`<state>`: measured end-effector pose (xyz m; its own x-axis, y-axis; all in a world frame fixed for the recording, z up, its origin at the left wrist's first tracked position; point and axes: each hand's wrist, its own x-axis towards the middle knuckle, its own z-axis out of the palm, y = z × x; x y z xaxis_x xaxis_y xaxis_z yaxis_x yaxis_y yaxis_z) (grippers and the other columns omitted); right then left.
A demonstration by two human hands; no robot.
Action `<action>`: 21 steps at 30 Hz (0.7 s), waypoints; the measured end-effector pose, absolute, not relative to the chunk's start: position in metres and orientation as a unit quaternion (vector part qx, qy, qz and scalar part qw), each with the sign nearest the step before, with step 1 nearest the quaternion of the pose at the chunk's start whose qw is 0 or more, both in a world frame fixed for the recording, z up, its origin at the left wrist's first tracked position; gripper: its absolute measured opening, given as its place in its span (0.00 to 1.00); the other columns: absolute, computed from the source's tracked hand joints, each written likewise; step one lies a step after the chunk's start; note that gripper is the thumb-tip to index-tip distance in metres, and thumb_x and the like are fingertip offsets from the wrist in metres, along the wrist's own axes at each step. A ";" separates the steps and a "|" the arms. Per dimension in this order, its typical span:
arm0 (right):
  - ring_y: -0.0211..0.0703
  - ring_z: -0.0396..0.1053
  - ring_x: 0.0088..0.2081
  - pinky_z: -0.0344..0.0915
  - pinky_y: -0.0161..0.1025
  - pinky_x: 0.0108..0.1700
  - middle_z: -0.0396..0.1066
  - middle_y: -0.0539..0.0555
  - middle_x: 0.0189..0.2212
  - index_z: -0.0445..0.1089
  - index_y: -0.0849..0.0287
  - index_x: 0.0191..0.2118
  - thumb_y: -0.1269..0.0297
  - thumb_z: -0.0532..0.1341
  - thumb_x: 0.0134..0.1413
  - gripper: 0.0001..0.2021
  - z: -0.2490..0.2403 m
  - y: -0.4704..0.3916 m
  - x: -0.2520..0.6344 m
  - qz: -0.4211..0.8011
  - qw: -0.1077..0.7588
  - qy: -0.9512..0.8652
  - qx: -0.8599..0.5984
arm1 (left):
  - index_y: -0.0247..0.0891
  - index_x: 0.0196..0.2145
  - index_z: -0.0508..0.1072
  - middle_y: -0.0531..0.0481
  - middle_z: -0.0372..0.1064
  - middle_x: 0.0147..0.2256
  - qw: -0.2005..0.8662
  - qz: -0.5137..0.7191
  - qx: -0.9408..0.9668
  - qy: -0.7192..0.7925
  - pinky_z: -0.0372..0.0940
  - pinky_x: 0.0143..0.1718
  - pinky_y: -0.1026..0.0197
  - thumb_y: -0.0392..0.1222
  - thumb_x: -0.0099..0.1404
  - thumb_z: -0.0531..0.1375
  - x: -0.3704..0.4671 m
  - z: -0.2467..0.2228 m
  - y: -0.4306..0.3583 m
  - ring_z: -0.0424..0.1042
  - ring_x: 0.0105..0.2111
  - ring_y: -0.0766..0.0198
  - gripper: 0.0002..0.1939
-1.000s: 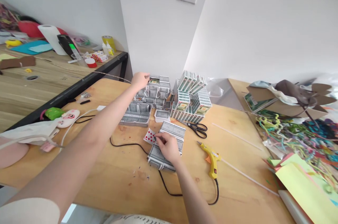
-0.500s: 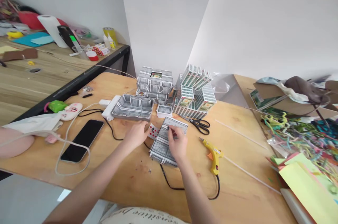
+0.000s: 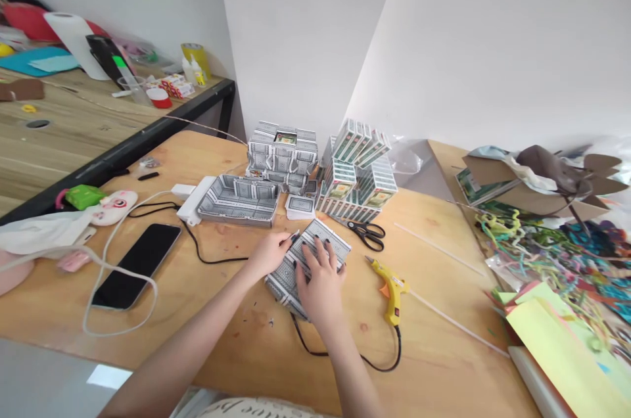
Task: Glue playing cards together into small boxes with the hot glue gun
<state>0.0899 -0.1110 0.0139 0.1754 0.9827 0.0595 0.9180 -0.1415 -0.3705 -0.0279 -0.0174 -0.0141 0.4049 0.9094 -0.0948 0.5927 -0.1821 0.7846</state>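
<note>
A flat block covered in grey-patterned playing cards [image 3: 284,285] lies slanted on the table in front of me. My right hand [image 3: 321,277] rests flat on top of it with fingers spread. At its upper left side, my left hand [image 3: 270,254] is closed in a pinch on a playing card [image 3: 296,236], of which only a small edge shows. Behind them stand an open card-covered tray [image 3: 241,215] and a small stack of cards [image 3: 300,206]. Black-handled scissors [image 3: 367,234] and a yellow glue gun [image 3: 393,290] lie to the right.
A larger card-covered structure [image 3: 282,155] and stacked card boxes [image 3: 352,175] stand at the back. A black phone [image 3: 138,267], white cable and power strip [image 3: 197,201] are at left. Coloured paper [image 3: 552,339] and pipe cleaners [image 3: 522,240] crowd the right. The glue gun's cord runs near the block.
My right hand has gone from a pinch above the block to lying flat on it. My left hand has moved against the block's side, and the red diamond card face no longer shows.
</note>
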 end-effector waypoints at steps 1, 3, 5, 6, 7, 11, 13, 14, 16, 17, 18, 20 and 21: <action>0.57 0.46 0.60 0.47 0.64 0.51 0.53 0.55 0.59 0.63 0.50 0.53 0.60 0.49 0.56 0.19 0.017 -0.113 0.087 0.105 0.150 -0.622 -0.761 | 0.36 0.33 0.74 0.49 0.74 0.31 0.389 0.197 0.746 0.503 0.61 0.34 0.64 0.42 0.62 0.49 -0.026 -0.012 -0.015 0.70 0.32 0.61 0.15; 0.61 0.44 0.61 0.50 0.65 0.49 0.49 0.58 0.61 0.60 0.52 0.55 0.60 0.50 0.55 0.21 0.022 -0.117 0.081 0.123 0.119 -0.608 -0.775 | 0.37 0.34 0.74 0.49 0.74 0.31 0.376 0.177 0.763 0.495 0.61 0.34 0.64 0.41 0.62 0.48 -0.021 -0.008 -0.009 0.70 0.32 0.61 0.15; 0.64 0.42 0.61 0.51 0.66 0.48 0.44 0.62 0.62 0.57 0.54 0.57 0.60 0.52 0.53 0.25 0.027 -0.122 0.074 0.147 0.091 -0.605 -0.778 | 0.37 0.34 0.74 0.49 0.74 0.30 0.356 0.144 0.788 0.481 0.60 0.33 0.65 0.39 0.62 0.48 -0.017 -0.004 -0.003 0.69 0.31 0.62 0.15; 0.66 0.41 0.61 0.51 0.67 0.47 0.42 0.63 0.63 0.56 0.54 0.58 0.60 0.53 0.51 0.26 0.029 -0.125 0.071 0.160 0.081 -0.605 -0.776 | 0.37 0.33 0.74 0.49 0.73 0.30 0.346 0.128 0.799 0.474 0.60 0.33 0.65 0.38 0.62 0.48 -0.015 -0.002 0.000 0.69 0.31 0.63 0.15; 0.66 0.41 0.61 0.51 0.67 0.47 0.40 0.64 0.63 0.55 0.55 0.59 0.60 0.54 0.50 0.28 0.031 -0.127 0.068 0.174 0.074 -0.606 -0.772 | 0.37 0.32 0.74 0.49 0.73 0.29 0.339 0.116 0.809 0.467 0.59 0.32 0.65 0.37 0.62 0.48 -0.012 -0.001 0.003 0.69 0.30 0.63 0.15; 0.66 0.39 0.61 0.52 0.67 0.48 0.37 0.65 0.63 0.53 0.56 0.60 0.60 0.55 0.49 0.30 0.040 -0.133 0.062 0.230 0.064 -0.614 -0.752 | 0.37 0.27 0.75 0.49 0.73 0.26 0.322 0.091 0.825 0.455 0.58 0.31 0.65 0.36 0.60 0.49 -0.004 0.008 0.017 0.69 0.28 0.63 0.14; 0.67 0.39 0.61 0.55 0.65 0.46 0.37 0.65 0.63 0.53 0.56 0.60 0.60 0.55 0.49 0.30 0.045 -0.133 0.062 0.256 0.066 -0.616 -0.742 | 0.38 0.26 0.76 0.49 0.73 0.26 0.313 0.081 0.830 0.454 0.58 0.31 0.64 0.36 0.59 0.50 0.000 0.011 0.023 0.69 0.29 0.62 0.14; 0.67 0.39 0.61 0.57 0.64 0.46 0.38 0.65 0.63 0.54 0.56 0.59 0.60 0.55 0.50 0.29 0.047 -0.133 0.063 0.266 0.069 -0.620 -0.735 | 0.39 0.28 0.76 0.49 0.74 0.27 0.309 0.078 0.831 0.457 0.58 0.31 0.64 0.36 0.59 0.51 0.003 0.012 0.025 0.70 0.30 0.62 0.14; 0.64 0.43 0.61 0.58 0.59 0.48 0.43 0.65 0.62 0.57 0.59 0.57 0.62 0.54 0.51 0.26 0.050 -0.130 0.069 0.272 0.082 -0.635 -0.718 | 0.42 0.33 0.77 0.49 0.75 0.32 0.301 0.078 0.829 0.465 0.59 0.32 0.64 0.36 0.58 0.52 0.007 0.013 0.027 0.71 0.33 0.61 0.14; 0.62 0.45 0.61 0.58 0.55 0.50 0.47 0.65 0.61 0.60 0.61 0.56 0.63 0.54 0.51 0.24 0.051 -0.128 0.073 0.270 0.091 -0.645 -0.709 | 0.43 0.35 0.77 0.49 0.75 0.34 0.297 0.081 0.827 0.470 0.60 0.33 0.64 0.36 0.59 0.52 0.009 0.012 0.026 0.71 0.34 0.61 0.14; 0.58 0.49 0.59 0.58 0.50 0.51 0.51 0.65 0.59 0.63 0.62 0.53 0.64 0.53 0.52 0.21 0.052 -0.125 0.078 0.266 0.102 -0.654 -0.701 | 0.43 0.36 0.77 0.49 0.75 0.36 0.292 0.086 0.825 0.475 0.60 0.34 0.64 0.37 0.59 0.52 0.010 0.011 0.026 0.71 0.35 0.61 0.14; 0.51 0.60 0.53 0.59 0.42 0.50 0.62 0.63 0.52 0.68 0.61 0.46 0.67 0.51 0.54 0.16 0.056 -0.118 0.090 0.260 0.119 -0.658 -0.696 | 0.44 0.38 0.77 0.50 0.75 0.37 0.283 0.102 0.824 0.479 0.61 0.36 0.64 0.38 0.60 0.52 0.012 0.007 0.022 0.72 0.36 0.61 0.15; 0.47 0.66 0.48 0.61 0.39 0.47 0.67 0.60 0.47 0.70 0.60 0.43 0.67 0.50 0.55 0.14 0.059 -0.113 0.097 0.256 0.120 -0.653 -0.703 | 0.44 0.38 0.77 0.51 0.75 0.37 0.278 0.113 0.825 0.479 0.62 0.37 0.63 0.38 0.60 0.52 0.013 0.005 0.020 0.72 0.37 0.61 0.15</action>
